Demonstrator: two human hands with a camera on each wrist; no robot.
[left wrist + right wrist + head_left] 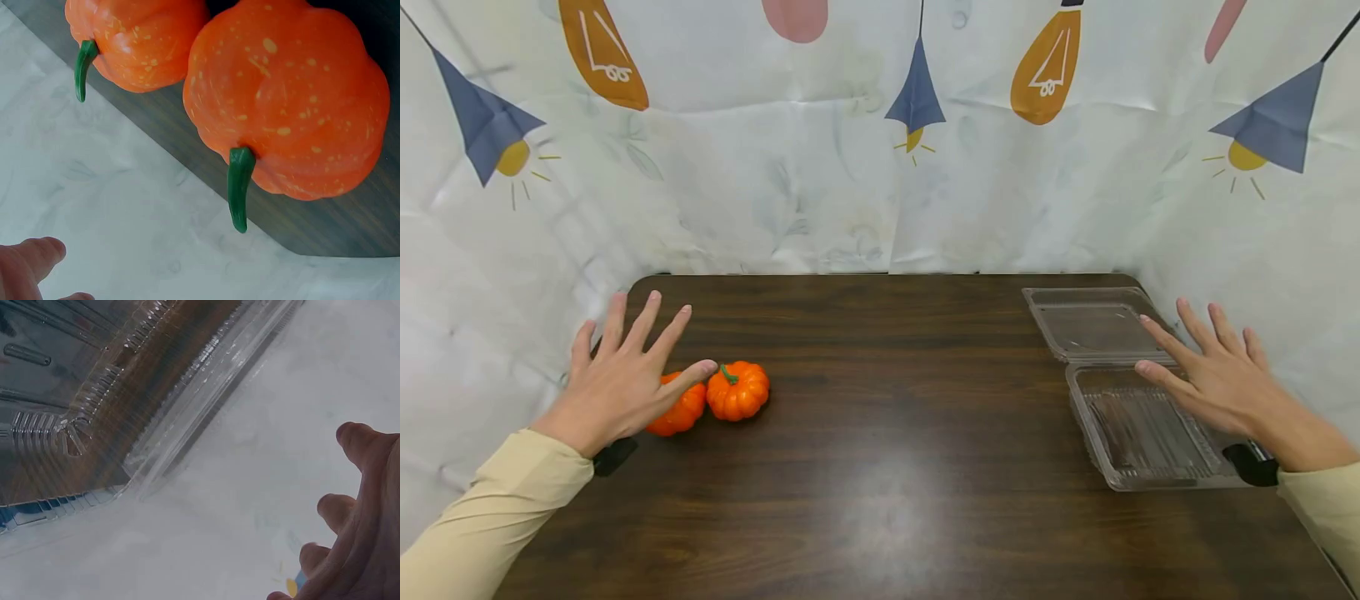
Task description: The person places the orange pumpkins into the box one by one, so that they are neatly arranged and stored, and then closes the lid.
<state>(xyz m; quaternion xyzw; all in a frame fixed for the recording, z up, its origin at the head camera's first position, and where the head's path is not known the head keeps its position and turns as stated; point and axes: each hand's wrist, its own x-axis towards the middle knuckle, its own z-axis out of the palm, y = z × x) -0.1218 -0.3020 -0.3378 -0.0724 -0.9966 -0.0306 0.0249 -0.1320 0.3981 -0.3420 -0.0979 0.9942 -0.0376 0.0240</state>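
Note:
Two small orange pumpkins with green stems sit side by side on the left of the table. The right-hand pumpkin (738,392) shows fully in the head view, while the other pumpkin (681,410) is partly hidden behind my left hand (625,375). That hand hovers with fingers spread, holding nothing. On the right lies a clear plastic clamshell container (1131,425), its lid (1086,323) folded back toward the far edge. My right hand (1221,375) is held over its right side, fingers spread and nothing in them, hiding part of the tray and lid.
The dark wooden table (895,458) fills the middle between the hands. A white patterned curtain (850,183) with lamps and bulbs printed on it hangs along the back and both sides, close against the table's edges.

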